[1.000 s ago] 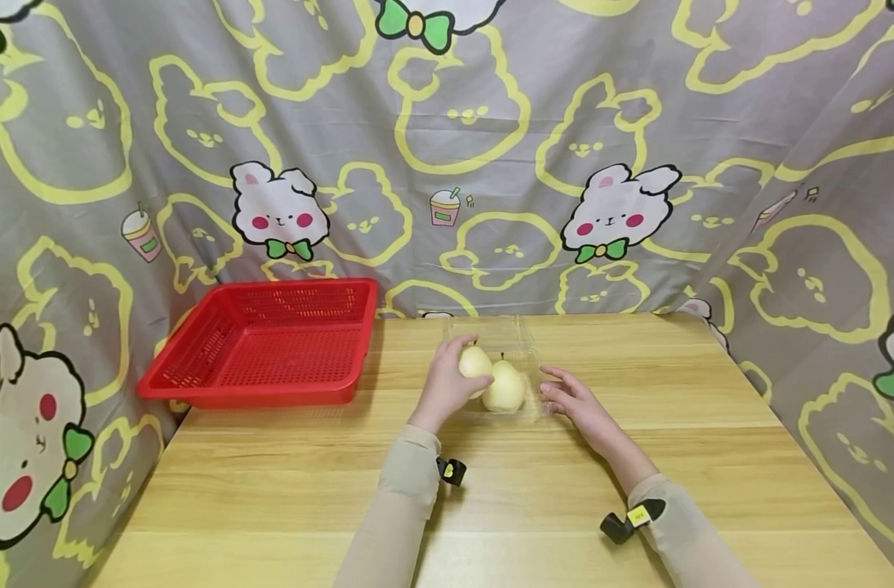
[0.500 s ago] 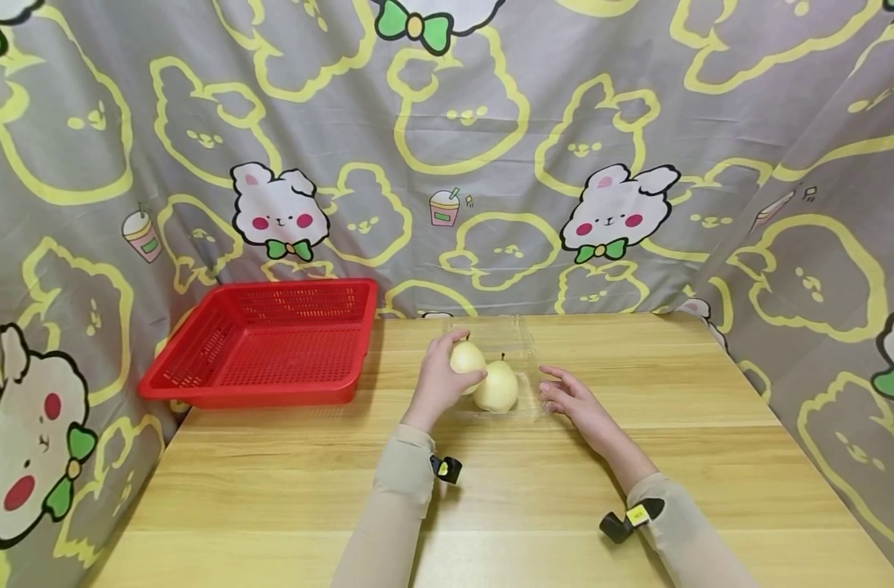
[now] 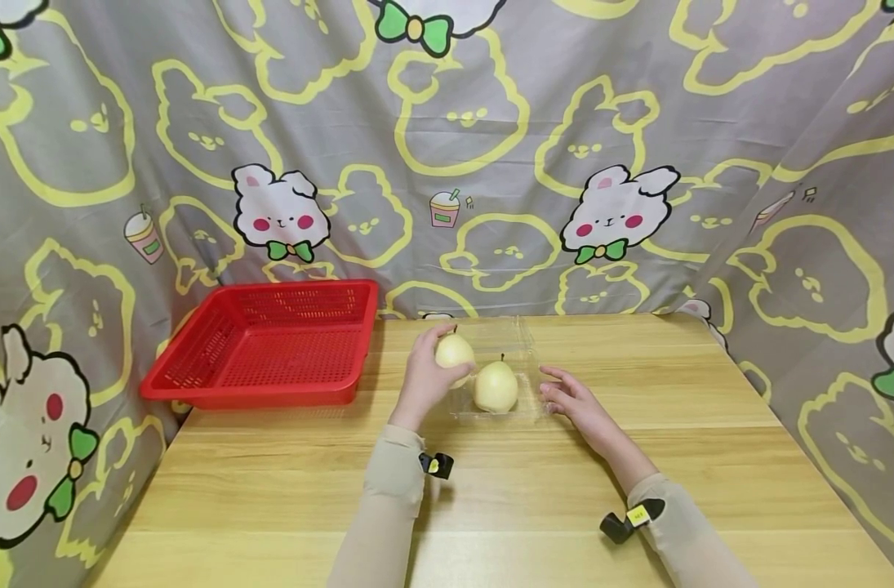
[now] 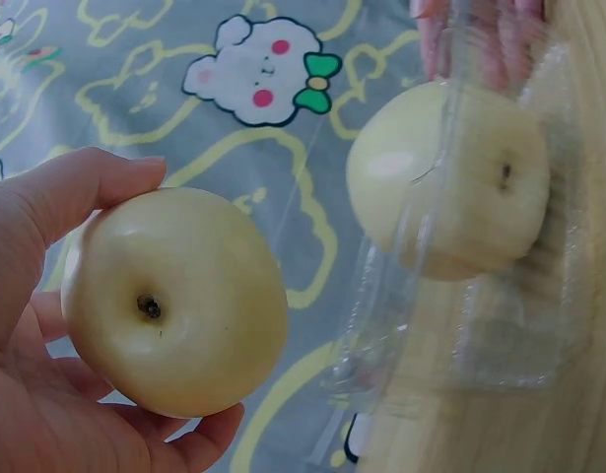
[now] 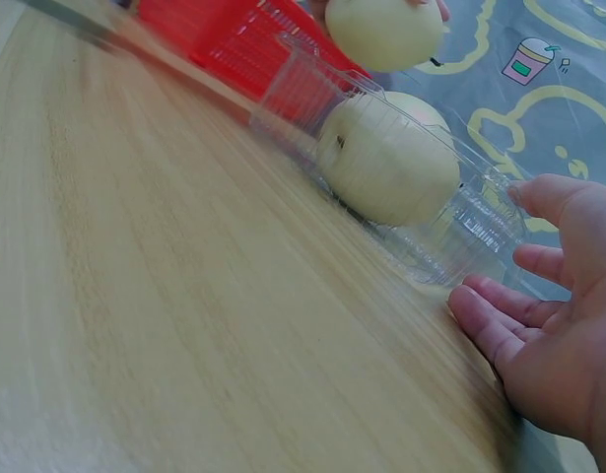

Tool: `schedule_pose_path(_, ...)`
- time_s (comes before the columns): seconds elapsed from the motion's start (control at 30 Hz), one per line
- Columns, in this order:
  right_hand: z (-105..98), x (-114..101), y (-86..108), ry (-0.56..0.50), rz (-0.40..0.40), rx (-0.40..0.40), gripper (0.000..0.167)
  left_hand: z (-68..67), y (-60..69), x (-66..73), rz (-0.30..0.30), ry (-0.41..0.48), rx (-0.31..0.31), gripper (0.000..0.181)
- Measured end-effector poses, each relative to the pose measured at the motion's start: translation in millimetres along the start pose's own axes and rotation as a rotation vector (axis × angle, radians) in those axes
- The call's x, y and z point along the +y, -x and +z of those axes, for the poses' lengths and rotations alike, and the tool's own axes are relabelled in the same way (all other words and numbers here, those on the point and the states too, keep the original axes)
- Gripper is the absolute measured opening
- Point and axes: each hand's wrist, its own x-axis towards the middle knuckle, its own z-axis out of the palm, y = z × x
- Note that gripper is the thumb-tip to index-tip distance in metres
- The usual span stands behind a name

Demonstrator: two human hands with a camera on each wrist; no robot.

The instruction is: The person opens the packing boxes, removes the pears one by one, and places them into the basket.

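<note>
My left hand [image 3: 420,382] grips a pale yellow pear [image 3: 454,351], fingers and thumb curled round its sides. In the left wrist view this pear [image 4: 199,305] hangs apart from the container, its dark stem end facing the camera. A second pear [image 3: 495,388] sits in a clear plastic box [image 5: 485,222], whose lid stands folded back behind it. My right hand [image 3: 577,406] is at the box's right side with loosely extended fingers. Its fingertips [image 5: 519,192] are at the box wall; whether every one touches cannot be told.
A red slotted basket [image 3: 270,400] stands at the back left of the wooden table [image 3: 505,506]. Behind the table hangs a grey curtain [image 3: 388,122] with cartoon rabbits. Each wrist carries a small black camera.
My left hand has lifted the pear out and moved it left, away from the other pear, which has shifted slightly left inside the box. The right hand has stayed in place.
</note>
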Motion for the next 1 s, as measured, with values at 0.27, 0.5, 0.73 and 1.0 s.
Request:
schedule_pose_path(0.27, 0, 0, -0.3, 0.004, -0.001, -0.001, 0.061, -11.9, -0.2, 4.1, 0.013, 0.008, 0.054, 0.069)
schedule_pose_path(0.5, 0, 0, -0.3, 0.004, 0.002, 0.000, 0.061, -23.5, 1.3, 9.1, 0.008, 0.012, 0.091, 0.070)
schedule_pose_path(0.73, 0, 0, 0.5, 0.012, 0.004, -0.001, 0.062, -31.2, -0.3, 5.2, 0.024, 0.018, 0.128, 0.069)
schedule_pose_path(1.0, 0, 0, 0.0, 0.013, 0.007, 0.002, 0.062, -40.3, 0.8, 4.3, 0.024, 0.001, 0.164, 0.068)
